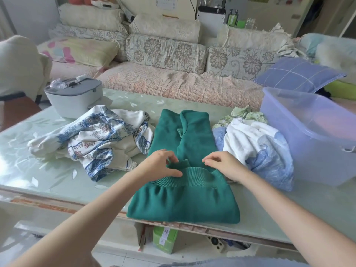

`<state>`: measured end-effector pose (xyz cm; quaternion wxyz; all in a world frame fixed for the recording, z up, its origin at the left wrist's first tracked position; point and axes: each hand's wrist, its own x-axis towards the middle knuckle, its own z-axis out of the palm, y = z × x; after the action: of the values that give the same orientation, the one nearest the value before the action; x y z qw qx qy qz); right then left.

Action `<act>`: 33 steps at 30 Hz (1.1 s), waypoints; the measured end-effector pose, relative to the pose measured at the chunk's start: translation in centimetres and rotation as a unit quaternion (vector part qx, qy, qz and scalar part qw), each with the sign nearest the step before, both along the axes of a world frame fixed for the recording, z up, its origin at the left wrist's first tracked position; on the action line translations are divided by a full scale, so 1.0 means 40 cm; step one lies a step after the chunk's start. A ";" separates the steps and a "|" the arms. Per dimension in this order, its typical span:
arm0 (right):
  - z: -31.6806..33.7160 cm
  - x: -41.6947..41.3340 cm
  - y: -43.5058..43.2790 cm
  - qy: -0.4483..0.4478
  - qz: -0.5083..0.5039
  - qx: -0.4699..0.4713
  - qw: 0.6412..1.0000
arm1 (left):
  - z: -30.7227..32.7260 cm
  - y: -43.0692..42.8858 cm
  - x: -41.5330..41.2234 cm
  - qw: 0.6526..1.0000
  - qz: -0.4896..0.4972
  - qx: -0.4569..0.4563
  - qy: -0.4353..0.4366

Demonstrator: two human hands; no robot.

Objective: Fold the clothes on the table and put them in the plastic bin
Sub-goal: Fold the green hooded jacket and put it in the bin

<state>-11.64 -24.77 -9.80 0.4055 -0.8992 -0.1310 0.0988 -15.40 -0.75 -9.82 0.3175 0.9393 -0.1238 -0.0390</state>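
A green sweater (pixel 185 199) lies lengthwise in the middle of the glass table (pixel 48 166), its ribbed hem folded across it and its near end at the front edge. My left hand (pixel 159 164) pinches a ribbed cuff of the sweater at the fold. My right hand (pixel 223 163) rests on the sweater's right side with fingers curled onto the fabric. A crumpled blue-and-white floral garment (pixel 96 137) lies to the left. To the right sits a heap of white and light blue clothes (pixel 258 145). The translucent plastic bin (pixel 312 132) stands at the far right.
A white and grey lidded appliance (pixel 73 97) stands at the table's back left. A sofa with floral cushions (pixel 167 53) runs behind the table. A blue checked pillow (pixel 296 74) lies behind the bin. Boxes sit on a shelf under the table.
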 end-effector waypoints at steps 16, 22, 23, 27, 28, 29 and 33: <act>0.025 0.083 0.070 0.093 0.179 -0.123 0.972 | -0.060 -0.053 -0.044 0.987 -0.024 -0.035 -0.157; 0.034 0.086 0.105 0.101 0.199 -0.060 0.973 | -0.060 -0.050 -0.050 0.986 -0.021 -0.072 -0.150; 0.040 0.090 0.113 0.088 0.180 -0.016 0.979 | -0.061 -0.047 -0.051 0.983 -0.014 -0.090 -0.157; 0.043 0.094 0.145 0.072 0.153 0.046 0.985 | -0.059 -0.038 -0.043 0.975 0.018 -0.093 -0.201; 0.032 0.087 0.150 0.084 0.172 0.010 0.981 | -0.064 -0.038 -0.041 0.978 0.021 -0.076 -0.195; 0.016 0.082 0.152 0.090 0.181 -0.021 0.979 | -0.073 -0.038 -0.039 0.981 0.028 -0.061 -0.180; 0.017 0.058 0.112 0.108 0.130 0.020 0.985 | -0.101 -0.033 -0.039 0.985 0.080 -0.033 -0.150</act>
<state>-9.32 -20.30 -9.11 0.4185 -0.8505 -0.2040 0.2448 -16.95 -2.08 -13.87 0.3281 0.9305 -0.0959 0.1318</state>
